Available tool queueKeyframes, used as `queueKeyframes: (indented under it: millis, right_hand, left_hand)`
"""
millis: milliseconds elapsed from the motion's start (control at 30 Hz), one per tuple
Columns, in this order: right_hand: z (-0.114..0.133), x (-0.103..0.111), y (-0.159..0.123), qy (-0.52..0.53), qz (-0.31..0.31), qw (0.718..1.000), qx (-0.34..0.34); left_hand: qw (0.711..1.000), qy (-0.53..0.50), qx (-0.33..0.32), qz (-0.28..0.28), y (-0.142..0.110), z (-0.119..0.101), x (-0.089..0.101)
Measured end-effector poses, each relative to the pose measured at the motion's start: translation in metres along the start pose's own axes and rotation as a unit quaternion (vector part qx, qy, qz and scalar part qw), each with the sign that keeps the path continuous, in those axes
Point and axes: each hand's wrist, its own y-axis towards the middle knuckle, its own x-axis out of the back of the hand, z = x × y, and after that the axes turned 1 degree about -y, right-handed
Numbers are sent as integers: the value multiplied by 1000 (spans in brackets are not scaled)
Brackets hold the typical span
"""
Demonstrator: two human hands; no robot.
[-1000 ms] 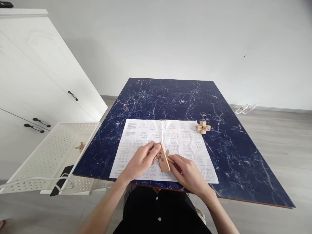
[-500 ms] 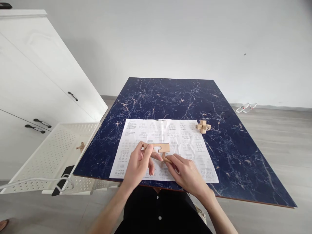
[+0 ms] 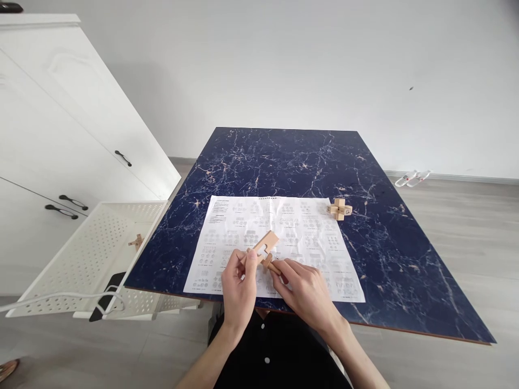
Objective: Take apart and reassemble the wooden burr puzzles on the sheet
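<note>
Between thumb and fingers, my left hand [image 3: 240,286] pinches a flat wooden puzzle piece [image 3: 269,241] with a notch cut in one side. That piece is tilted, its free end pointing up and to the right. My right hand [image 3: 304,283] grips a smaller wooden puzzle piece [image 3: 267,260], partly covered by the fingers. The two pieces meet near the notch; whether they interlock I cannot tell. Under both hands lies a creased white instruction sheet [image 3: 233,224] printed with small diagrams.
An assembled wooden burr puzzle [image 3: 339,209] stands by the sheet's right edge on the dark blue marbled table [image 3: 279,162]. At left, a white perforated basket [image 3: 77,259] holds a small wooden puzzle [image 3: 138,241] beside a white cabinet [image 3: 81,119]. Clear bottles [image 3: 411,178] lie on the floor.
My left hand has turned the notched piece from level to a diagonal slant and curled its fingers in. The right hand's piece now sits nearer the notch.
</note>
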Motion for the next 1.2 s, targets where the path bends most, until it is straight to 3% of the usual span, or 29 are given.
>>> queueKeyframes:
  millis: [167,433,533,667,933,1200]
  right_hand:
    - [-1,-3,0,-2,-53,998,30]
    - [1,-4,0,-11,-74,996,40]
    - [2,-5,0,-10,-67,997,43]
    - [3,-5,-1,-8,-72,996,48]
    - [5,-9,-4,4,-99,994,47]
    - [3,-12,-8,19,-103,994,32]
  left_hand:
    - [1000,-21,7,5,-5,-1,-3]
    - [998,-47,34,1,-13,0,-11]
    - [997,-61,37,-28,-16,3,-12]
    - [990,-117,58,-57,-17,10,-15]
    - [968,-213,118,-64,-18,6,-23]
    - [973,-186,137,-11,-29,8,-24]
